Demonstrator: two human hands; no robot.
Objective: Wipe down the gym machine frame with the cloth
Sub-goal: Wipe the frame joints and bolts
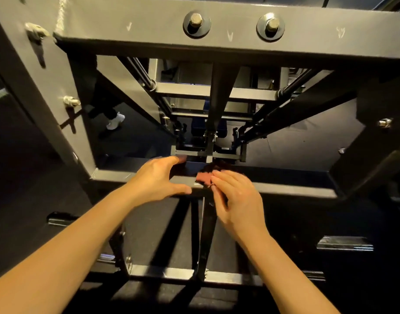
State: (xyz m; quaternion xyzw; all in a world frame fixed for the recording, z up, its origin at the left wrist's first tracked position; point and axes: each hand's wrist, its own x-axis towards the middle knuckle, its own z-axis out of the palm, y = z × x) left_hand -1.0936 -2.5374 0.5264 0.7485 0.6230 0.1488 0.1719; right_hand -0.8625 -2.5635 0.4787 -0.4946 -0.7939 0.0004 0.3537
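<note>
I look down through a grey steel gym machine frame (228, 48). A small reddish cloth (204, 177) lies on the near horizontal crossbar (285, 189), partly in shadow. My right hand (236, 200) holds the cloth at its fingertips against the bar; the fingers are blurred. My left hand (159, 180) sits just left of the cloth, fingers and thumb spread around the same crossbar, holding nothing.
Two large bolts (196, 22) sit on the top beam. Diagonal struts and guide rods (285, 105) run down inside the frame. A person's white shoe (115, 121) stands on the dark floor at left. A lower crossbar (167, 271) lies near my forearms.
</note>
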